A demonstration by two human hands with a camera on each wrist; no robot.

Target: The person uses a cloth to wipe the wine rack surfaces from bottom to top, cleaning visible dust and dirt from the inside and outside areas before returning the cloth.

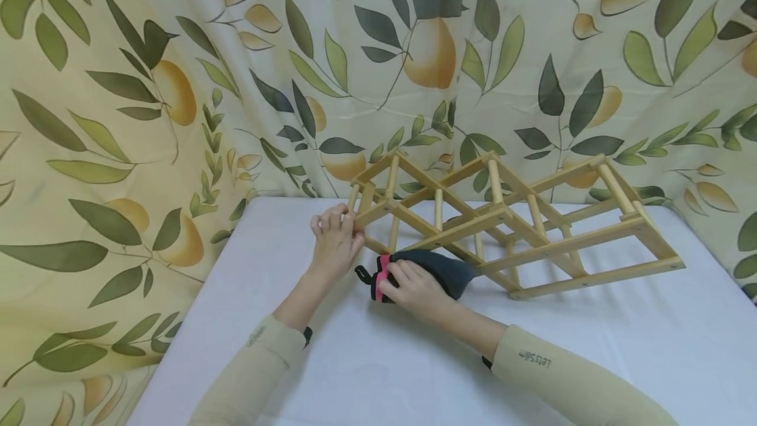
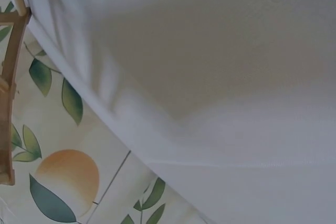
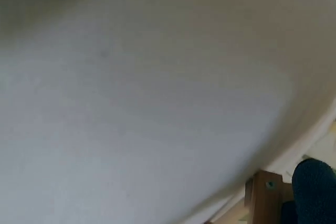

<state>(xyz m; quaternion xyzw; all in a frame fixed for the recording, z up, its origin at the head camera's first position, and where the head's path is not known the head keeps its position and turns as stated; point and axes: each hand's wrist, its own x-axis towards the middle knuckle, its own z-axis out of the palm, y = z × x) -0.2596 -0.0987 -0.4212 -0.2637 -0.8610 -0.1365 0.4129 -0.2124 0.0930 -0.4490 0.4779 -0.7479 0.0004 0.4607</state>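
Nearest, two pale sleeves run up from the bottom edge, which cuts them off; the right sleeve bears small dark lettering, while the print on the left sleeve is hard to read. Beyond the cuffs, the right hand grips a dark blue cloth item, its fingers bent over the end with the pink band. The palm covers part of the cloth, so its full shape is hidden. A black loop sticks out to the left of this grip, and the body of the cloth trails to the right. The left hand lies left of and beyond the grip, its fingers bent against the near-left end of a wooden rack; whether they close round a bar cannot be told.

The rack stands directly behind the grip and stretches well to its right, the cloth covering part of its lower bars. Both wrist views miss the hands, showing mostly white tablecloth and a cut-off bit of rack. Behind everything, a curtain printed with leaves and fruit fills the background.
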